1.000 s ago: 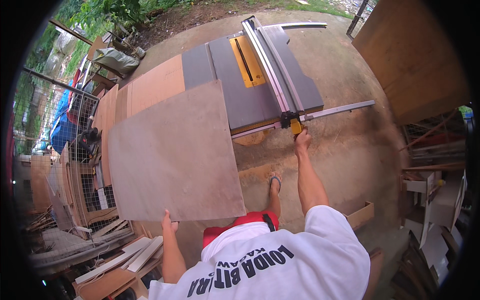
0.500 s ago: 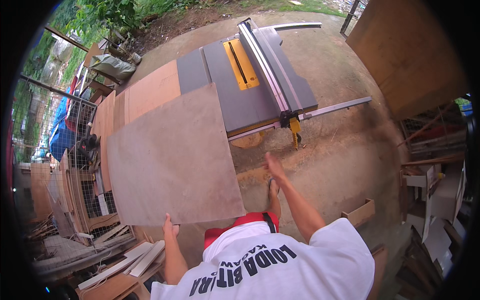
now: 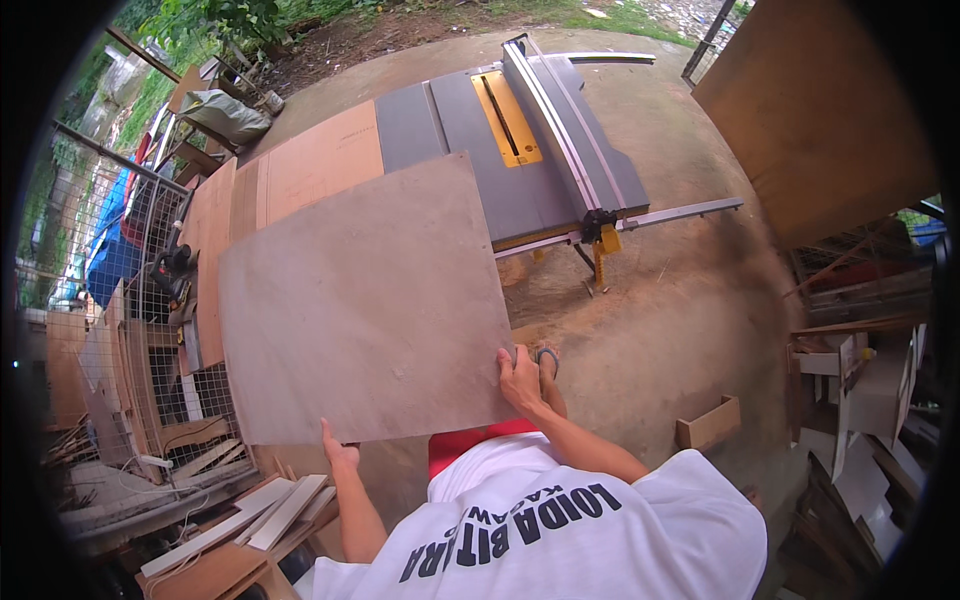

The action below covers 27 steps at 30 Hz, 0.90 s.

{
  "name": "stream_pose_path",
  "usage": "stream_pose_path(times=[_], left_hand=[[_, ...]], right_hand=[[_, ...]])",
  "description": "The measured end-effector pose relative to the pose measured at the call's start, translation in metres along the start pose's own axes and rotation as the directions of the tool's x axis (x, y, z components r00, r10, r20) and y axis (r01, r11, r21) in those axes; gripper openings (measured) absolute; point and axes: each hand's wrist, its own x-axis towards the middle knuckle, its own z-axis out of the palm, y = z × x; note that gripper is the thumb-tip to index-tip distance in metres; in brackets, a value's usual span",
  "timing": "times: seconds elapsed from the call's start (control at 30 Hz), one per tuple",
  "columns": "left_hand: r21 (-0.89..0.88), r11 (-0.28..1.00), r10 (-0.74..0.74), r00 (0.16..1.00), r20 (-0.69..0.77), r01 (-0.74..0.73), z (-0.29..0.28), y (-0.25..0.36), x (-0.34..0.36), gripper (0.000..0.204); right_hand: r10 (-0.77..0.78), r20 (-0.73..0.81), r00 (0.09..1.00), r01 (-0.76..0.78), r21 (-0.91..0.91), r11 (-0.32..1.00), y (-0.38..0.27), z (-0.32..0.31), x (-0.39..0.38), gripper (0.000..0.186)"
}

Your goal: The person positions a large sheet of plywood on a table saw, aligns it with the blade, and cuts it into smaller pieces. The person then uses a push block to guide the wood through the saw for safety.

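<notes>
A large brownish-grey panel (image 3: pixel 365 290) covers the near part of the pale plywood tops (image 3: pixel 315 165) and reaches toward me. My left hand (image 3: pixel 340 452) grips its near edge at the left, thumb on top, fingers hidden underneath. My right hand (image 3: pixel 519 380) holds its right edge near the front corner. Beyond the panel's upper right stands a table saw (image 3: pixel 460 140) with a grey top, a yellow insert plate (image 3: pixel 517 145) and a long metal fence (image 3: pixel 560 130) with a yellow lever (image 3: pixel 608 240). My sandalled foot shows just right of the panel.
A wire-mesh fence (image 3: pixel 120 250) with wood offcuts and a black power tool (image 3: pixel 176 263) lines the left. Wood strips (image 3: pixel 265 515) lie at lower left. A big upright board (image 3: pixel 820 110), a small wooden box (image 3: pixel 707 422) and piled scraps (image 3: pixel 880 450) are at the right.
My right hand has left the fence lever and moved down and left onto the panel's edge, gripping it. The panel has shifted a little rightward in the picture; my left hand stays on it.
</notes>
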Motion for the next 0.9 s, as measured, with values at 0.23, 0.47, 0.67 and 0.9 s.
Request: stream_pose_path(times=[0.23,0.47,0.67,0.9], left_hand=[[-0.084,0.988,0.137,0.987,0.087,-0.130,-0.049,0.030,0.055,0.070],[-0.104,0.980,0.172,0.985,-0.012,-0.172,-0.020,0.028,0.070,0.067],[0.164,0.986,-0.023,1.000,-0.019,0.026,0.039,0.073,0.068,0.072],[0.460,0.888,-0.080,0.978,0.191,-0.017,0.059,0.101,0.080,0.072]], right_hand=[[0.000,0.027,1.000,0.002,-0.084,0.996,0.002,-0.012,-0.002,0.044],[-0.016,-0.034,0.999,0.013,-0.070,0.997,0.000,0.006,0.043,0.042],[-0.114,-0.118,0.986,0.091,-0.180,0.980,-0.030,0.024,0.107,0.043],[-0.439,0.110,0.892,0.438,-0.450,0.778,-0.036,0.022,0.077,0.096]])
